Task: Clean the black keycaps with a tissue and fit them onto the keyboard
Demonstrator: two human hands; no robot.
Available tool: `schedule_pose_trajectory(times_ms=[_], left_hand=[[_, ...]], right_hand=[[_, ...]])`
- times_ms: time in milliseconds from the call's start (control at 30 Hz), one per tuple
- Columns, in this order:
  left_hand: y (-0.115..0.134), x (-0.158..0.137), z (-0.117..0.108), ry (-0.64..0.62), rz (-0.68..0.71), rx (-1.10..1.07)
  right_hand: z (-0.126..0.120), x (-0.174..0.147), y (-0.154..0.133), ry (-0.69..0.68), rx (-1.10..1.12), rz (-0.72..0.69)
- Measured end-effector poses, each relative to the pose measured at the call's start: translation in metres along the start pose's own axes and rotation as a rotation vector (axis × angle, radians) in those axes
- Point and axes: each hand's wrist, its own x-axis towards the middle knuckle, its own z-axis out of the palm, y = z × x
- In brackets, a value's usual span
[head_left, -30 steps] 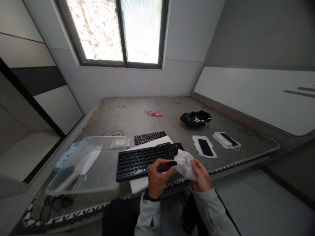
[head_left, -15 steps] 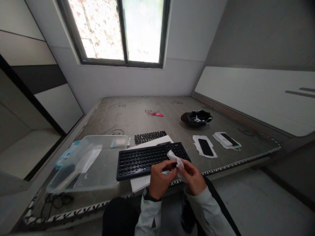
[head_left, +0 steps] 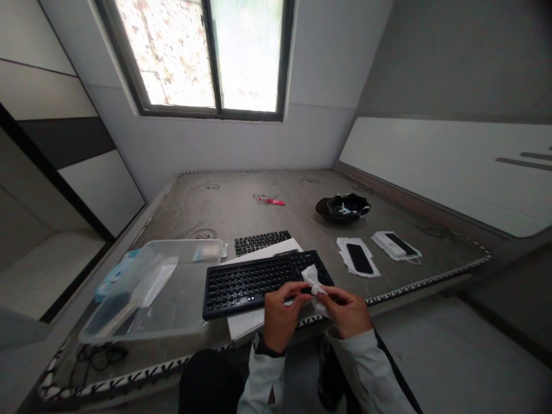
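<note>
Above the near right part of a black keyboard [head_left: 250, 282], my two hands meet. My left hand [head_left: 279, 316] is closed, thumb and forefinger pinching a small black piece that looks like a keycap [head_left: 307, 290]. My right hand [head_left: 347, 310] is closed on a crumpled white tissue [head_left: 311, 277], which touches the keycap and stands up past the fingers. The keyboard lies on a white box or board [head_left: 245, 325] and shows bare sockets in its main block. Behind it, rows of loose black keycaps [head_left: 262, 242] lie on the mattress.
A clear plastic bin [head_left: 185, 310] with white paper inside stands at left, a black cable [head_left: 101, 356] beside it. To the right lie a phone [head_left: 359, 259] on tissue, another phone with a white device [head_left: 392, 246], and a cap [head_left: 345, 207]. A red packet [head_left: 271, 200] lies farther back.
My right hand has shifted slightly to the right and turned with the tissue, whose upper end now stands farther right. The left hand keeps its pinch nearly in place.
</note>
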Motion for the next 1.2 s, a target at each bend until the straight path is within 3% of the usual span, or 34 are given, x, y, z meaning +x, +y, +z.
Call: schedule_pose_trajectory(times_ms=[200,300,400,500,600,700,967,1200], left_hand=[[-0.002,0.002,-0.003,0.074,0.006,0.049],[-0.001,0.003,-0.007,0.022,0.018,0.068],[0.002,0.002,-0.006,-0.058,0.042,0.025],[0.003,0.0,-0.003,-0.022,0.059,0.038],[0.0,-0.001,-0.003,0.06,0.104,0.103],[-0.003,0.0,-0.007,0.064,0.141,0.107],[-0.003,0.0,-0.015,-0.047,0.135,0.059],[0.001,0.002,-0.022,-0.166,0.143,0.0]], right_hand=[[-0.016,0.016,0.005,-0.02,0.157,0.152],[-0.019,0.016,-0.001,-0.034,0.118,0.057],[-0.011,0.006,-0.01,-0.213,0.048,-0.029],[0.0,-0.004,-0.013,-0.303,0.032,-0.029],[0.006,-0.009,-0.01,-0.283,0.125,0.057],[0.006,-0.009,-0.005,-0.344,0.228,0.173],[0.002,-0.01,0.003,-0.47,0.354,0.296],[0.002,-0.008,0.006,-0.374,0.277,0.25]])
